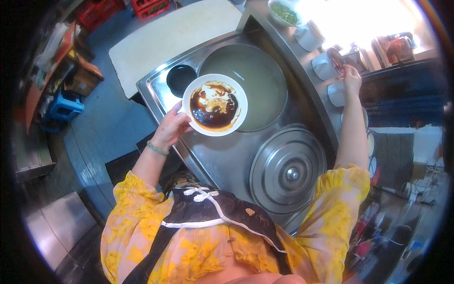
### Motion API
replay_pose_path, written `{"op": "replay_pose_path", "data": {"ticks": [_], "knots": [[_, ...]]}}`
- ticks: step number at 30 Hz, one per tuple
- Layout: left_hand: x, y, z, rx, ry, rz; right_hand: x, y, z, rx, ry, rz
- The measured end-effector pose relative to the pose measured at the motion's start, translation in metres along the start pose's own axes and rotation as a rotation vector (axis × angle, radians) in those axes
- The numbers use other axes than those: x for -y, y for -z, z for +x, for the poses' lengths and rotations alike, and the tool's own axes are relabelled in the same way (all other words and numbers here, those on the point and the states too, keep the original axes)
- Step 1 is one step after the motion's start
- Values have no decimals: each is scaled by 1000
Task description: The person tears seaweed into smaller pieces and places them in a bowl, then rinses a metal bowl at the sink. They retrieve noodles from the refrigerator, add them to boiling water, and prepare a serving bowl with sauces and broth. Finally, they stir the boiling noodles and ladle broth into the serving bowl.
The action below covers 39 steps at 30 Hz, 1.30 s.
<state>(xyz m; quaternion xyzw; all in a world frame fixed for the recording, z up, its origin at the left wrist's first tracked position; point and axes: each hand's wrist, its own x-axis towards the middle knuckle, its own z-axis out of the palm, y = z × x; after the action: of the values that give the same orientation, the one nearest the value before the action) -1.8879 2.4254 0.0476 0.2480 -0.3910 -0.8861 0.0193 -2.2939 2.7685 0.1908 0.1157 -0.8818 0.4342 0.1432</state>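
My left hand (172, 127), with a jade-coloured bangle at the wrist, grips the near left rim of a white bowl (242, 103). Dark brown sauce with pale, creamy streaks covers the bowl's bottom. The bowl is held over the edge of a large round pot of cloudy liquid (262, 85) set in a steel counter. Far to the right, my right hand (351, 76) reaches to the mouth of a white enamel mug (322, 66) with reddish-brown contents. Its fingers are drawn together at the mug's rim; whether they pinch a spoon handle is too small to tell.
A round steel lid (273, 177) with a knob lies on the counter nearest me. Another white mug (308, 35) and a bowl of chopped greens (283, 12) stand along the raised ledge. Beside the pot is a dark round opening (181, 80). A pale board (170, 42) adjoins the counter.
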Motion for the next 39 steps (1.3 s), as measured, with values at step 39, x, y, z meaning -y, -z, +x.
{"op": "replay_pose_path", "data": {"ticks": [39], "knots": [[59, 65, 26, 63, 410, 702, -148, 42, -351, 652, -430, -857]]}}
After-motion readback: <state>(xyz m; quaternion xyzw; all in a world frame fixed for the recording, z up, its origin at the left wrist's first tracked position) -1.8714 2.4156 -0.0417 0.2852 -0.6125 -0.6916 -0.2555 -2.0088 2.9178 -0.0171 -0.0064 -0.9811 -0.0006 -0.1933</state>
